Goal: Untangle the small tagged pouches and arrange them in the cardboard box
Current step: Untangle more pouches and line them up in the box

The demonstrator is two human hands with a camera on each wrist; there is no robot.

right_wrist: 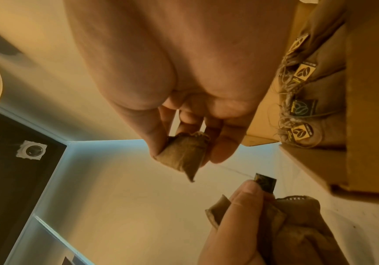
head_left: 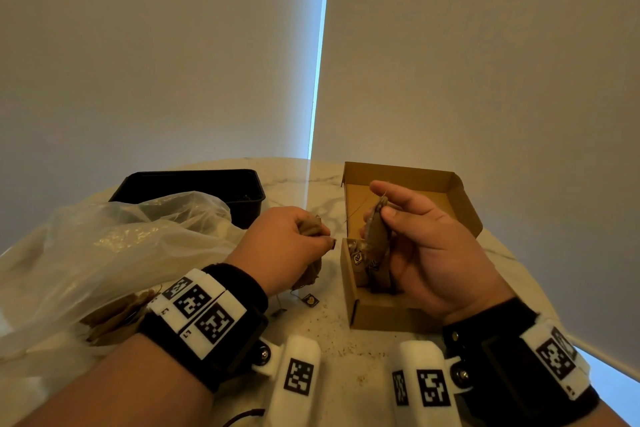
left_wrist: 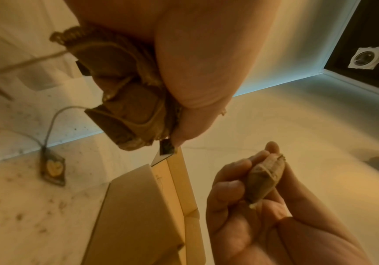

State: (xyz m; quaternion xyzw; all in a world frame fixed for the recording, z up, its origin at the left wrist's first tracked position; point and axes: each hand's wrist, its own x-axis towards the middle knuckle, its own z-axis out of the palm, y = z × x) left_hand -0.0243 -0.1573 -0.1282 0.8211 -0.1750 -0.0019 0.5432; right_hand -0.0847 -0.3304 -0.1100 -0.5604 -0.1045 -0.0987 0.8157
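Holding a single pouch [head_left: 375,229] upright over the box [head_left: 360,317], the right hand [head_left: 426,246] pinches it between thumb and fingers, palm turned toward the camera; the right wrist view shows the thumb and fingertips [right_wrist: 223,148] closed on the pouch's upper end, its pointed lower corner hanging free. A thin string [head_left: 358,208] runs from that pouch leftward to the left hand [head_left: 287,243]. The left hand grips a bunch of pouches [left_wrist: 127,100] in its curled fingers, and its thumb and forefinger pinch a small dark tag [left_wrist: 167,149] at the end of that string, just beside the box's left wall. Another tag [head_left: 310,300] with a pale heart-like mark lies on the table [head_left: 322,191] below the left hand, its string looping up toward the bunch. Inside the box, at its near end, several pouches [right_wrist: 329,75] stand side by side with their tags [right_wrist: 303,71] and twine showing. The box sits near the table's right edge, lid flap raised at the far side. A crumpled clear plastic bag [head_left: 114,246] covers the left part of the table, with more brown pouches visible through it near the left wrist. A black tray [head_left: 194,184] stands at the far left edge behind the bag. Crumbs dot the table near the box.
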